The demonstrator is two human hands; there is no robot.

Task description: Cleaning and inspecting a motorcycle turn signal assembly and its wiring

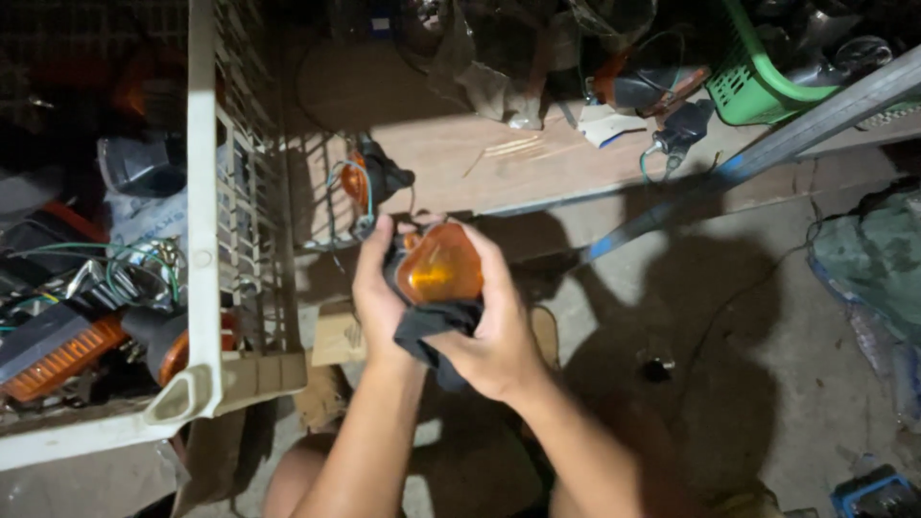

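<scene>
1. Both hands met at frame centre, over a concrete floor (729, 317). They held an amber turn-signal lamp (439, 269) w/ a dark housing behind the lens.
2. Left hand (376, 288) wrapped the lamp's left side, thumb pointing up along the housing; fingers mostly hidden behind the lamp.
3. Right hand (499, 331) closed round the lamp's right side and underside, also pinching a black cloth (427, 331) against the lamp's lower edge (the cloth hung down between the two wrists).
4. Lens faced the camera, tilted a bit; its back and any wiring couldn't be made out.
5. Left of the hands stood a white plastic crate (201, 240), cut off by the frame's left and top edges. Inside: an orange ribbed lens (62, 357), green wires (144, 264), dark parts – too shadowy to name each.
6. Just beyond the hands lay a 2nd amber lamp (369, 177) w/ black housing and thin wires, resting on a wooden board (499, 158), near the crate's wall.
7. Top of frame: a heap of dark parts, very dim, hard to sort out. A green basket (753, 91) sat at upper right, only partly in view.
8. A grey metal bar (767, 144) ran diagonally from upper right toward centre.
9. Right edge: a greenish crumpled sheet (878, 259), cut off. Bottom right corner: a blue object (873, 494), barely in frame, kind unclear.
10. The person's knees showed at the bottom, in shadow.
</scene>
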